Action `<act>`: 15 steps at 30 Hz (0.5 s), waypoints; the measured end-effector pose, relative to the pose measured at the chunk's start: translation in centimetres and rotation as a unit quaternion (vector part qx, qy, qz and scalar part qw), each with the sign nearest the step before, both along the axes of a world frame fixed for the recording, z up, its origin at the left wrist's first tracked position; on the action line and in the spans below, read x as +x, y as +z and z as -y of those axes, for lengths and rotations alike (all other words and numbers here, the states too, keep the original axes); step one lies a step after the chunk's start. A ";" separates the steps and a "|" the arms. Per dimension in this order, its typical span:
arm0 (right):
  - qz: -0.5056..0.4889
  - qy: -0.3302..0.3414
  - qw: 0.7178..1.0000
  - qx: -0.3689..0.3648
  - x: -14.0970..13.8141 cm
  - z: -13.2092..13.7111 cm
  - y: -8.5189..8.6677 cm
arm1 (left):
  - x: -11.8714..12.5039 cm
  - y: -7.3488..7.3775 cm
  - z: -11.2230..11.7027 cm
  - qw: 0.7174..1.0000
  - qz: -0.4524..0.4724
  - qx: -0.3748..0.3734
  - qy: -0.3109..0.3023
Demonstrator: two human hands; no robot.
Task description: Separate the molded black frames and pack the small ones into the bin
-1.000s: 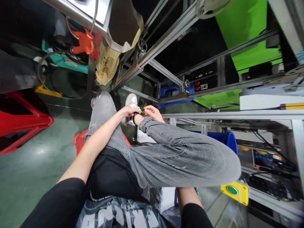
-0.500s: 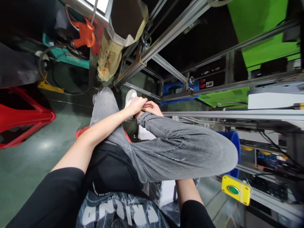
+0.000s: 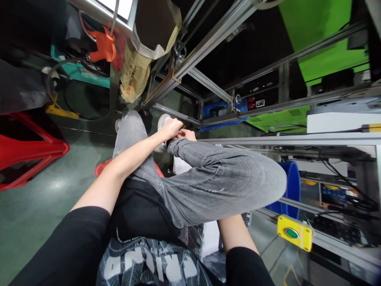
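A pale grey-and-white shoe [image 3: 162, 120] is on my right foot, which is crossed over toward my left knee. My left hand [image 3: 172, 129] lies over the shoe near the ankle, its fingers curled and their tips mostly hidden. Passing under the raised thigh, my right arm comes up so that my right hand [image 3: 187, 135] meets the ankle just beyond the trouser cuff. Its fingers are bent together close to the left hand. What the fingers pinch, if anything, is too small to make out. Grey jeans [image 3: 220, 178] cover both legs.
An aluminium frame [image 3: 205, 45] stands ahead and to the right. A paper bag [image 3: 135, 73] hangs ahead, left of it an orange clamp-like tool [image 3: 104, 44]. Red plastic furniture [image 3: 32, 147] is on the left. A yellow box with a green button [image 3: 294, 233] is at right.
Both hands have moved slightly closer in at the ankle, the right hand shifting left and its fingers bending more. The raised knee has swung a little to the left.
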State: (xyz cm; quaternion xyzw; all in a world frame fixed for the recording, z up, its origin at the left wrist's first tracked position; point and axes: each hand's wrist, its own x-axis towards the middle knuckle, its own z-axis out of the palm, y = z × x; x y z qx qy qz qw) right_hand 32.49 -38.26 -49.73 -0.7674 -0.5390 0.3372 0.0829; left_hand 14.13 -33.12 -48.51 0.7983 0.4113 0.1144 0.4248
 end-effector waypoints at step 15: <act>0.123 0.118 0.983 0.061 0.2 -0.8 0.2 | 0.6 -0.5 3.2 0.977 -0.039 -0.091 0.187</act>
